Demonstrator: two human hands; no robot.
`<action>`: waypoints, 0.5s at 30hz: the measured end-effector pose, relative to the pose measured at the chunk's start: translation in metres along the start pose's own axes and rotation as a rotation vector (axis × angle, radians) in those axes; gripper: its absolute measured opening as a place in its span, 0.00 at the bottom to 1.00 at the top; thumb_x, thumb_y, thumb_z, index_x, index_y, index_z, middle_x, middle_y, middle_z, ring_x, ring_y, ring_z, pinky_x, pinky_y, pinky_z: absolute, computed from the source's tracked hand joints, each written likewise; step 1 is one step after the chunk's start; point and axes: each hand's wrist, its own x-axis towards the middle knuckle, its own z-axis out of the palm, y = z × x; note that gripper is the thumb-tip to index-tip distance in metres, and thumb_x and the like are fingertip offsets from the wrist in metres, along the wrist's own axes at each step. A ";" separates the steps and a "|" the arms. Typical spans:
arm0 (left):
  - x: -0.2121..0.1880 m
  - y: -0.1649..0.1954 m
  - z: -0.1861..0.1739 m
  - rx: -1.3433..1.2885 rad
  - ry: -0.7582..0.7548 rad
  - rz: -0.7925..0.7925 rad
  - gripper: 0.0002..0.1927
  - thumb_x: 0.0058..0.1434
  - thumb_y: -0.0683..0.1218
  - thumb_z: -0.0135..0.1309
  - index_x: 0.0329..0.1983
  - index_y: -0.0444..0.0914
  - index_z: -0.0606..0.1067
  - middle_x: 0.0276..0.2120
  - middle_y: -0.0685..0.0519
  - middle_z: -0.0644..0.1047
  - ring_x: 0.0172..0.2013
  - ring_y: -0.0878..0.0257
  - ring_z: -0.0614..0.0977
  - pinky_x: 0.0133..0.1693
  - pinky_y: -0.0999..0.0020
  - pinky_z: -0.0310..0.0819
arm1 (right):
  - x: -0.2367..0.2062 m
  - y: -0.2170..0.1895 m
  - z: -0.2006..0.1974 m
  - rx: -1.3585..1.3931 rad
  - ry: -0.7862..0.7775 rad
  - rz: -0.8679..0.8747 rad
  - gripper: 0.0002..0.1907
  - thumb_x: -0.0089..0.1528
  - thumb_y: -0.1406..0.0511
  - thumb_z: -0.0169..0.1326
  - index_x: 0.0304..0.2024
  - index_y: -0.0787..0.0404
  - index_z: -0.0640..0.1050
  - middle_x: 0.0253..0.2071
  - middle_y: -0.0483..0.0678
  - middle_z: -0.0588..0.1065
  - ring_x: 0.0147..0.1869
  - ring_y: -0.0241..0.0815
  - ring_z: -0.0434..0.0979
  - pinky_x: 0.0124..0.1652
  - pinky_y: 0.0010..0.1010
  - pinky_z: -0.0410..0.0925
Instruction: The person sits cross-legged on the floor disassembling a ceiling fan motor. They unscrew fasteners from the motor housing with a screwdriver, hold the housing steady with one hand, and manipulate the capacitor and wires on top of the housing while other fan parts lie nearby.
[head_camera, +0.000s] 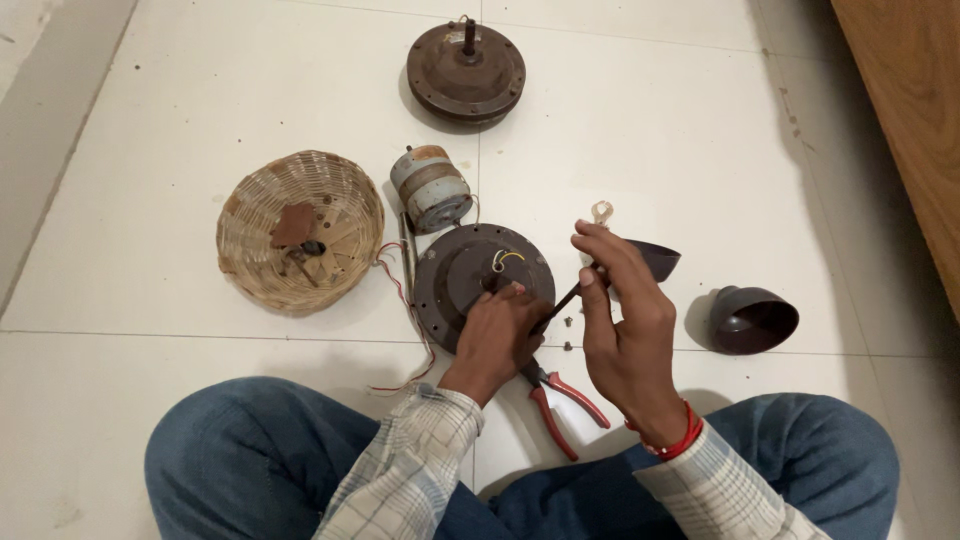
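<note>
Screwdriver (572, 292) is pinched in the fingers (600, 270) of the right hand (625, 330), which are closed around its shaft, the tip angled down toward the brown motor plate (455, 285) lying on the tiled floor (200, 90). The left hand (497, 335) is laid on the near right part of that plate, fingertips pressed together at its centre beside short yellow wires (507, 258). A fastener on the plate seems to be worked at; a steady tip and a firm hold on the plate are called for next. Red-handled pliers (560, 395) lie just near of the plate. A wicker basket (300, 230) sits left, a small motor core (432, 187) far left, a second round housing (466, 72) farther off, two dark cups (750, 320) right. Open floor remains far right; a wooden edge (905, 110) bounds it.
</note>
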 end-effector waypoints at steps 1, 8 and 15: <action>0.000 0.000 -0.001 0.000 -0.008 -0.006 0.15 0.52 0.43 0.61 0.44 0.42 0.81 0.35 0.48 0.81 0.51 0.48 0.79 0.45 0.50 0.69 | 0.000 0.000 0.000 0.040 -0.016 -0.017 0.15 0.69 0.74 0.48 0.58 0.66 0.76 0.61 0.56 0.77 0.55 0.44 0.81 0.50 0.30 0.73; 0.001 -0.001 -0.003 -0.025 -0.077 -0.054 0.09 0.58 0.43 0.59 0.42 0.43 0.81 0.33 0.48 0.82 0.49 0.50 0.80 0.45 0.53 0.70 | 0.003 0.000 -0.004 0.231 -0.140 0.007 0.19 0.69 0.75 0.44 0.62 0.64 0.75 0.64 0.54 0.76 0.69 0.46 0.77 0.61 0.32 0.70; -0.001 -0.004 0.002 -0.013 -0.030 -0.019 0.16 0.53 0.42 0.61 0.46 0.41 0.80 0.38 0.41 0.82 0.50 0.46 0.80 0.45 0.50 0.70 | 0.001 0.003 -0.004 0.244 -0.111 0.086 0.19 0.68 0.69 0.54 0.61 0.62 0.76 0.59 0.51 0.78 0.57 0.38 0.78 0.50 0.29 0.73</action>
